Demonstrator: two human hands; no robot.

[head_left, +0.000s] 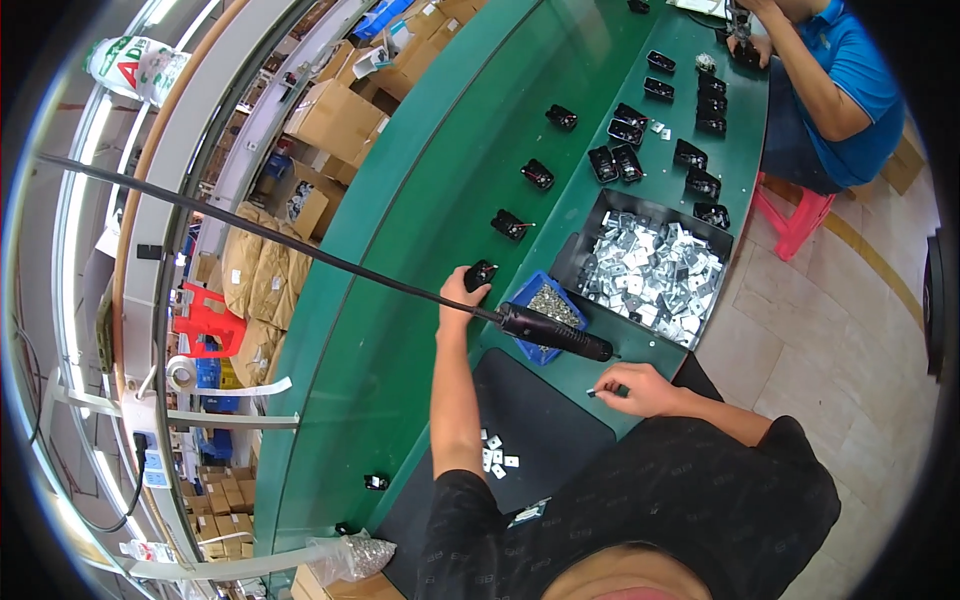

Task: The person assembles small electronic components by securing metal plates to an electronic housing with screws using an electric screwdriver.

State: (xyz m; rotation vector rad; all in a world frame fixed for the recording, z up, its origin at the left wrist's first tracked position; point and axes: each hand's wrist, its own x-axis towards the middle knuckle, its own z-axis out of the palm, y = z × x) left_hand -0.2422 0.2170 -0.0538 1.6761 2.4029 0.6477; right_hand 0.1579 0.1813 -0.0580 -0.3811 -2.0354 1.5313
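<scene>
My left hand (pixel 458 296), stretched out over the green bench, is closed round a small black plastic housing (pixel 480 276). In my right hand (pixel 640 390), thumb and fingers pinch a small metal plate (pixel 592 393) beside the black work mat (pixel 545 405). Between the hands hangs a black electric screwdriver (pixel 555 330) on its cable, partly covering a blue bin (pixel 526 345) of small screws. Just beyond is a black tray (pixel 712 235) heaped with square metal plates (pixel 650 275). Several loose plates (pixel 497 455) lie on the mat near my left forearm.
More black housings (pixel 537 174) stand along the green belt (pixel 420 290) and in groups farther up the bench. A co-worker in a blue shirt (pixel 850 70) sits at the far right near a red stool (pixel 790 215). A plastic bag of small parts (pixel 350 557) lies at the lower left.
</scene>
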